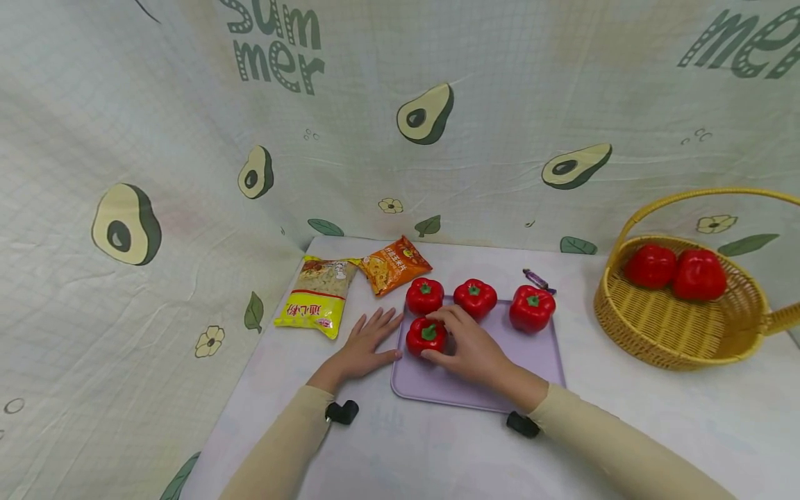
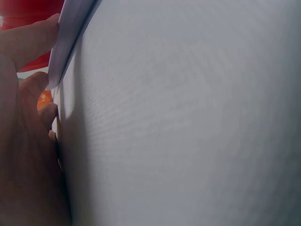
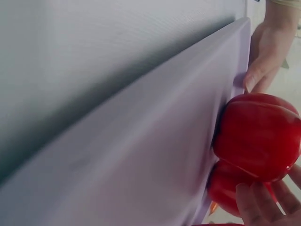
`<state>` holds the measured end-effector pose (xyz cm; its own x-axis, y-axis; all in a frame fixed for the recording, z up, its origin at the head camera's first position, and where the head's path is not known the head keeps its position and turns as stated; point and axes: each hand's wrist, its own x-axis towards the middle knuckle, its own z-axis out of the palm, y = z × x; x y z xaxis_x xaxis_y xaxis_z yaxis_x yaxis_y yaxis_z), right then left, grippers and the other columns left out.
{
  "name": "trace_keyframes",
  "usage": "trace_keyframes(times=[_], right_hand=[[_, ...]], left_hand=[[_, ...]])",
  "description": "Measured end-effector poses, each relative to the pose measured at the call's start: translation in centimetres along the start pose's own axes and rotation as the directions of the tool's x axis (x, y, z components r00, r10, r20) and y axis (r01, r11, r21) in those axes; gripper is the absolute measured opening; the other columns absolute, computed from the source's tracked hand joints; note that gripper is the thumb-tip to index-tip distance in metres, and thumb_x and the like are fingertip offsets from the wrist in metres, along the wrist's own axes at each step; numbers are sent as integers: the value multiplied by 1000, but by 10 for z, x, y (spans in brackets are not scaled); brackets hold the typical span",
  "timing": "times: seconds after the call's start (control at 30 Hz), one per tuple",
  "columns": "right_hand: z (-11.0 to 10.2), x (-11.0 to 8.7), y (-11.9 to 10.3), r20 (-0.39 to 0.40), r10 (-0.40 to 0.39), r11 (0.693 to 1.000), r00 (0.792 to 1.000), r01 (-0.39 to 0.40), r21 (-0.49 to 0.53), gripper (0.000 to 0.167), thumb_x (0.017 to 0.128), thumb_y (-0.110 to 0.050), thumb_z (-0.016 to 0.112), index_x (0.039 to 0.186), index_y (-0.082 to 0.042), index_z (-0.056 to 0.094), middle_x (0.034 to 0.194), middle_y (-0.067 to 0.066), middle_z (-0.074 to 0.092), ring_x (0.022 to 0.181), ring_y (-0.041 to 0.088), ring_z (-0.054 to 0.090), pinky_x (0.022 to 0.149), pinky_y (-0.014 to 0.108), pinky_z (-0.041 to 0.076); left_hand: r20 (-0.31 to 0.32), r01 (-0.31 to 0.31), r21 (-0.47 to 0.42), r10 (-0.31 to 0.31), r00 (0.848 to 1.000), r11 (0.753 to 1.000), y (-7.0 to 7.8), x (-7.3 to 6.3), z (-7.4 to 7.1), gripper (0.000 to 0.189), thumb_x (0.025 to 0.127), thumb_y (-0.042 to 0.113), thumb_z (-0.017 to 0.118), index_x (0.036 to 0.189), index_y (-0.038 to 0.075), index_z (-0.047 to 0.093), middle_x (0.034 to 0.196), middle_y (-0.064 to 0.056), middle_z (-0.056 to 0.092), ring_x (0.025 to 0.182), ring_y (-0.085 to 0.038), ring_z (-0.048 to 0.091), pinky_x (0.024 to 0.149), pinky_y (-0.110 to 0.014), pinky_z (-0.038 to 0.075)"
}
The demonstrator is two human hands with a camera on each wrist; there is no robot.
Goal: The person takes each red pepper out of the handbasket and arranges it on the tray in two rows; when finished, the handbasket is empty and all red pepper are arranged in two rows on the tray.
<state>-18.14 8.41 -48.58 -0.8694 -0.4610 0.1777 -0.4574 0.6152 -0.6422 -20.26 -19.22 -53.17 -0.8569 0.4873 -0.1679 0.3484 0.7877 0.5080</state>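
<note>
On a lilac tray [image 1: 437, 389] sit several red bell peppers. My right hand [image 1: 475, 351] reaches over the tray and grips the front-left bell pepper [image 1: 428, 335], thumb on its near side and fingers on the far side. In the right wrist view that same bell pepper [image 3: 258, 136] rests low against the tray, with fingertips beside it. Behind it stand another bell pepper [image 1: 425, 296] and a third [image 1: 475, 298]; one more bell pepper [image 1: 532, 309] is toward the right. My left hand [image 1: 361, 351] lies with spread fingers on the table, touching the tray's left rim.
A yellow wicker basket [image 1: 675, 351] with a tall handle stands at the right, holding two red bell peppers [image 1: 700, 274]. Behind the tray lie an orange snack bag [image 1: 394, 265], a yellow food packet [image 1: 319, 295] and a small purple wrapped item [image 1: 537, 280]. A printed cloth hangs behind.
</note>
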Motion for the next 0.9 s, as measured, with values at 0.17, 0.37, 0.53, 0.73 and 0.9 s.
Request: trace_keyframes(times=[0.17,0.37,0.53,0.73,0.9], right_hand=[[-5,-6,3,-6,15,1000,1000,-15,14,68,79,-40,87,137,-21,57,135,0,54,120,21,57,92,42,58],[-12,-12,7,2,33,999,999,-33,28,68,79,-38,88,137,-22,56,135,0,54,116,21,59,91,41,59],[-20,-17,8,12,46,999,999,-46,28,68,80,-32,87,139,-20,56,132,0,56,115,22,60,89,40,59],[-29,-24,13,19,68,996,997,-69,49,66,82,-29,86,140,-17,56,131,2,58,116,25,60,91,44,58],[-38,-31,16,9,81,996,997,-81,41,66,82,-28,86,139,-15,57,131,6,59,112,28,61,89,46,59]], left_hand=[[3,5,-3,-5,1000,1000,0,0,0,79,97,61,54,163,36,19,170,8,11,157,-19,-4,124,-52,-8],[4,10,-8,-10,1000,1000,0,1,1,79,97,59,55,163,36,18,170,8,10,157,-18,-5,124,-50,-9],[-5,3,-11,-4,1000,1000,1,0,0,79,97,59,55,163,33,21,170,6,13,157,-21,-2,124,-53,-7],[5,15,-9,-15,1000,1000,1,0,0,80,97,60,55,163,36,18,170,8,11,157,-19,-4,124,-51,-8],[4,11,-15,-11,1000,1000,1,0,0,80,97,59,55,163,36,19,170,8,10,157,-19,-4,124,-51,-9]])
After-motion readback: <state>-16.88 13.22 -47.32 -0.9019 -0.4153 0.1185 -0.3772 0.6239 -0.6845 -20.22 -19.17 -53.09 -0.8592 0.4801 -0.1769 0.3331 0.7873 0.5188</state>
